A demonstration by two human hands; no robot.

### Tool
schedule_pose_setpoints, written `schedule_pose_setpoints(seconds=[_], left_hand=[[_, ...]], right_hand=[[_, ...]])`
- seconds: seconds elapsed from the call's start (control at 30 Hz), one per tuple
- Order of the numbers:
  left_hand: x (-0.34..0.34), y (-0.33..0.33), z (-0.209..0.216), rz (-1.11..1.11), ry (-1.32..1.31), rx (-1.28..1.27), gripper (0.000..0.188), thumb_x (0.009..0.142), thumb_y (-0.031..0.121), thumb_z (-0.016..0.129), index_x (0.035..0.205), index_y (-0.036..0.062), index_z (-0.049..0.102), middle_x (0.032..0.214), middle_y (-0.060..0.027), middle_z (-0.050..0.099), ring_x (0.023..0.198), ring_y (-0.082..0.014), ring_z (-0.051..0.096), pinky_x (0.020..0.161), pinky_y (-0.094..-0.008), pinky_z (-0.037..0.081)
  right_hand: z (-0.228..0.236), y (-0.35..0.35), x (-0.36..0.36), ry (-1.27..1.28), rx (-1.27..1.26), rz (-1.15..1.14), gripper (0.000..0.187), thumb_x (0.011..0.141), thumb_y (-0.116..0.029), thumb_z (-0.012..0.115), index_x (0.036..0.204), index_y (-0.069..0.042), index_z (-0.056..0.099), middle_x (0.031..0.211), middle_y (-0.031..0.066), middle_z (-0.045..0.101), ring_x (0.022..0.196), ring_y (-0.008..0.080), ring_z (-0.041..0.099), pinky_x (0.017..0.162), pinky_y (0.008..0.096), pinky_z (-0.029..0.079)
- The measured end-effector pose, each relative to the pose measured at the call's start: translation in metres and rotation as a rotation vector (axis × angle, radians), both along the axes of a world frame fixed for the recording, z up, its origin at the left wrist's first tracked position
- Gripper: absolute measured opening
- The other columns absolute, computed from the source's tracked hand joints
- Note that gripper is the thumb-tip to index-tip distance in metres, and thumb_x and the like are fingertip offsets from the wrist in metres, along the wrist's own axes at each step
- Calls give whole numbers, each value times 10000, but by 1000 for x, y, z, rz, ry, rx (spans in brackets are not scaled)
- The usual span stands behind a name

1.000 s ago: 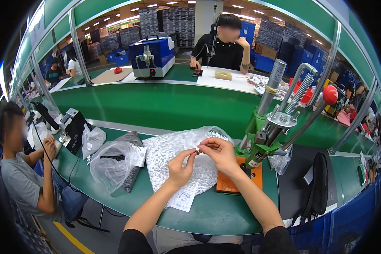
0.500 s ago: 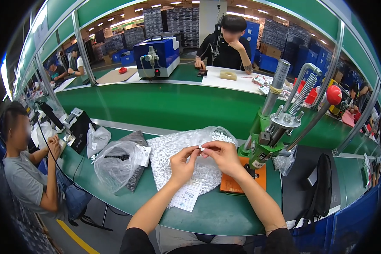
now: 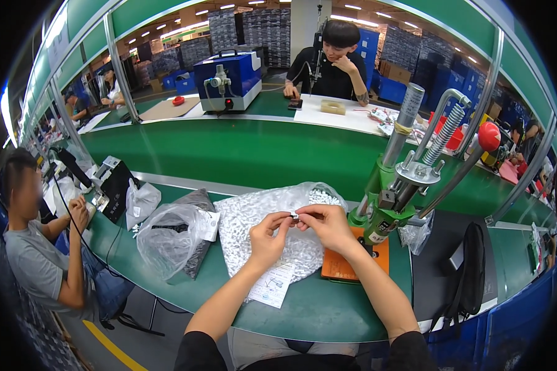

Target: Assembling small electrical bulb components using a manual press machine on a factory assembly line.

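Note:
Both my hands meet above a clear bag full of small white parts [image 3: 241, 216]. Between the fingertips is a small white piece [image 3: 294, 216] with a dark bit at it; its exact kind is too small to tell. My left hand [image 3: 268, 236] pinches it from the left, my right hand [image 3: 325, 225] from the right. A printed paper slip [image 3: 272, 285] lies on the bag's near edge. Beside my right hand stands a green hand-lever press [image 3: 384, 216] on an orange base [image 3: 377, 263]; its lever ends in a red knob [image 3: 489, 136].
Left of the white parts lies an open clear bag of dark pieces [image 3: 195, 247]. A small tied bag [image 3: 143, 203] sits farther left, near a seated co-worker [image 3: 37, 247]. A black strap [image 3: 470, 272] rests at right. Across the green belt [image 3: 229, 148] sit another person and a blue machine [image 3: 229, 80].
My hands stay nearly in place; the small piece between the fingertips now shows more of its dark part. The person across has lifted and turned their head slightly.

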State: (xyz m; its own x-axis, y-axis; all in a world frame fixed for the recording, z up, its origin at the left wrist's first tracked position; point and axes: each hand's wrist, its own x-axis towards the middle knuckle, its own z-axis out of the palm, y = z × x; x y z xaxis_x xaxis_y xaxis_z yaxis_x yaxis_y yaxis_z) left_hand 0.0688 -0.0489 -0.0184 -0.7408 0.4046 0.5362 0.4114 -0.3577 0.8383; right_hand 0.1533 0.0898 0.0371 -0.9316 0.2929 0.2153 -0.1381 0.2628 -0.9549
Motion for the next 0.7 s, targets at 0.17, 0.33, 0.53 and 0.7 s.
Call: schedule_pose_setpoints(seconds=[0.17,0.33,0.53,0.7], left_hand=[[-3,0,-5,38,78,-61,145,859,-39,643,1002,-57,660,918,-149,711,864,-204,709,772,-282,567],[-1,0,-3,97,158,-128,155,835,-18,676,989,-34,682,894,-141,723,839,-198,717,743,-274,572],[2,-1,1,85,173,-148,157,821,-1,695,978,-16,698,887,-134,726,823,-202,720,722,-272,570],[-1,-1,2,99,167,-121,166,807,-9,702,972,2,714,900,-121,725,804,-184,713,716,-265,560]], right_hand=[[-2,3,-1,-8,40,-5,163,902,-18,602,1030,62,666,889,130,702,747,146,687,679,257,547],[2,2,0,-19,-20,-7,144,905,-17,601,1005,65,664,838,117,689,707,131,663,657,251,538],[0,5,0,-22,-7,26,129,907,-4,589,989,71,656,800,99,673,667,113,620,628,253,524],[3,4,1,-41,21,46,123,907,7,578,983,73,649,799,102,669,680,123,629,637,258,525]])
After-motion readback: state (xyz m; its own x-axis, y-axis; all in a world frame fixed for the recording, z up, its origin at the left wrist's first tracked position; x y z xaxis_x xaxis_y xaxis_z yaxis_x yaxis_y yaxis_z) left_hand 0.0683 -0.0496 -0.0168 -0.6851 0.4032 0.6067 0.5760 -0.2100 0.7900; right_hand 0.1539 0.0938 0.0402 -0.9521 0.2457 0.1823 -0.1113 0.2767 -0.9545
